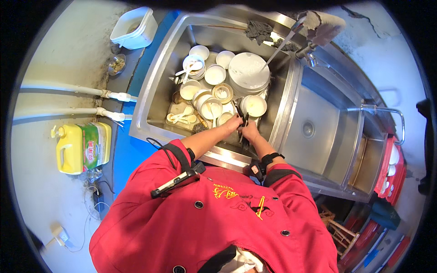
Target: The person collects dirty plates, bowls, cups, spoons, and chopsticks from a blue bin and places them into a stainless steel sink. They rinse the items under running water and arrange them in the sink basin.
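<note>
Both my hands are low in a stainless steel sink [155, 80], close together at its near side. My left hand [233, 123] and my right hand [250, 131] grip a bundle of dark chopsticks [244, 119]. Just beyond them sit a stack of white bowls [256, 105] and a yellowish bowl [222, 92]. Farther up, water from the faucet [300, 25] runs onto a stack of white plates [248, 70]. More bowls, one stack holding white spoons [193, 66], stand to the left. Several white spoons [182, 115] lie in a tray at the lower left.
A second steel basin [317, 136] adjoins on the right, with a red basket of dishes [387, 167] beyond it. Dark cloth [258, 31] lies on the back rim. At left are a white plastic bucket [135, 30], a metal bowl [117, 64] and a yellow detergent jug [70, 150].
</note>
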### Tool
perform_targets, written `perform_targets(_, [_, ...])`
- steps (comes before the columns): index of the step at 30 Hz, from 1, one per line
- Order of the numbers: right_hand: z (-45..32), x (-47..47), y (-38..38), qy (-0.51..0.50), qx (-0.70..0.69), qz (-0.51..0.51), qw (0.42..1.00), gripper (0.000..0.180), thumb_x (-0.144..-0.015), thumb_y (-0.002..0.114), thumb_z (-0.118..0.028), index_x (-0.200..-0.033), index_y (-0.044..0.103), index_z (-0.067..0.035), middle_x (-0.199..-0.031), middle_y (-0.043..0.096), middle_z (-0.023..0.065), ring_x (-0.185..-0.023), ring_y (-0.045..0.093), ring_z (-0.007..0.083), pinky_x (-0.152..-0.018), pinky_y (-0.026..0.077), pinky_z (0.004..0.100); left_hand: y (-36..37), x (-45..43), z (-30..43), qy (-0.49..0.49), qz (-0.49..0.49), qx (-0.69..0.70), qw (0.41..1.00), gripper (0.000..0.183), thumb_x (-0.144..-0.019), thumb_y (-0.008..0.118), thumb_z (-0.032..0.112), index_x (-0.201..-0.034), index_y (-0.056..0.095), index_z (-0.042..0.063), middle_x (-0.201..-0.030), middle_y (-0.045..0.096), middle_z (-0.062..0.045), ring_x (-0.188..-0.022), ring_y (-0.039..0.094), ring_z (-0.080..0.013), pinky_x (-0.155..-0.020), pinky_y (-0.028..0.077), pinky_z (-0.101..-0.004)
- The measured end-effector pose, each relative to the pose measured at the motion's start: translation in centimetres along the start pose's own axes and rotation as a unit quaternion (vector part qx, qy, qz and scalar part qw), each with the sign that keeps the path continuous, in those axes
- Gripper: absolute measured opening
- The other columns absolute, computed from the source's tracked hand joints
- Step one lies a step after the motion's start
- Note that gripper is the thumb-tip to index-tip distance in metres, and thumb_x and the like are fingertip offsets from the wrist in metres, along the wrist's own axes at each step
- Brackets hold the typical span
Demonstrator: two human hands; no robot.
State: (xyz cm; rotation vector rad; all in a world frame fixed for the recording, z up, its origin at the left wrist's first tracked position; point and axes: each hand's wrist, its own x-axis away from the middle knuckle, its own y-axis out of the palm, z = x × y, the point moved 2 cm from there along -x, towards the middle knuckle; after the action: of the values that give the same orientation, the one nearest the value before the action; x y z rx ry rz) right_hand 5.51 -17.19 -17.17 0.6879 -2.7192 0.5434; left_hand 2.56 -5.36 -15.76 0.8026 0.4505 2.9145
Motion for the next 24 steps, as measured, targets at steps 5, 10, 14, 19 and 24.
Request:
perform_targets(5, [0.0,0.1,1.0,0.058,-0.015,-0.027,0.998,0.018,-0.072,0.073,-0.008,-0.085,0.065,0.002,-0.077,0.065,0.0060,-0.069,0.059,0.0156,-0.064,0.046,0.0325,-1.0,0.3,-0.1,-0.096,0.008,0.051,0.994,0.033,-0.086,0.052,0.034,-0.105,0.060,0.008,-0.100,0.060,-0.003,-0.091,0.050,-0.0143,-0.081,0.036,-0.0295])
perform_targets(10, [-3.0,-0.2,0.7,0.019,-0.150,0.032,0.988,0.015,-0.078,0.071,-0.010,-0.087,0.064,0.001,-0.077,0.063,0.0035,-0.069,0.057,0.0148,-0.063,0.045,0.0307,-3.4,4.4,3.9,0.044,0.104,-0.037,0.993,0.068,-0.092,0.051,0.045,-0.144,0.029,0.007,-0.141,0.041,-0.008,-0.126,0.038,-0.0223,-0.099,0.032,-0.0370])
perform_targets(14, [-2.2,-1.4,0.6,0.021,-0.158,0.006,0.987,0.017,-0.073,0.073,-0.003,-0.087,0.064,-0.002,-0.078,0.064,0.0037,-0.069,0.059,0.0149,-0.065,0.047,0.0289,-8.0,12.0,7.7,0.087,0.154,-0.006,0.984,0.046,-0.094,0.051,0.040,-0.126,0.050,0.007,-0.118,0.061,-0.008,-0.102,0.058,-0.0177,-0.087,0.045,-0.0309])
perform_targets(19, [0.6,-2.7,2.4,0.092,-0.115,-0.005,0.989,0.016,-0.073,0.073,-0.004,-0.085,0.063,0.000,-0.079,0.064,0.0066,-0.068,0.060,0.0189,-0.065,0.048,0.0316,-12.2,22.4,10.2,0.104,0.256,0.007,0.961,0.037,-0.098,0.046,0.031,-0.122,0.052,0.003,-0.109,0.063,-0.013,-0.091,0.063,-0.0177,-0.079,0.051,-0.0287])
perform_targets(24, [-4.0,-5.9,-0.6,-0.009,-0.117,0.073,0.990,0.020,-0.079,0.071,-0.016,-0.078,0.060,0.000,-0.065,0.060,0.0057,-0.059,0.057,0.0173,-0.056,0.045,0.0322,-15.0,32.2,11.3,0.173,0.377,0.057,0.908,0.035,-0.097,0.045,0.027,-0.120,0.053,0.000,-0.107,0.063,-0.016,-0.090,0.064,-0.0216,-0.078,0.051,-0.0298])
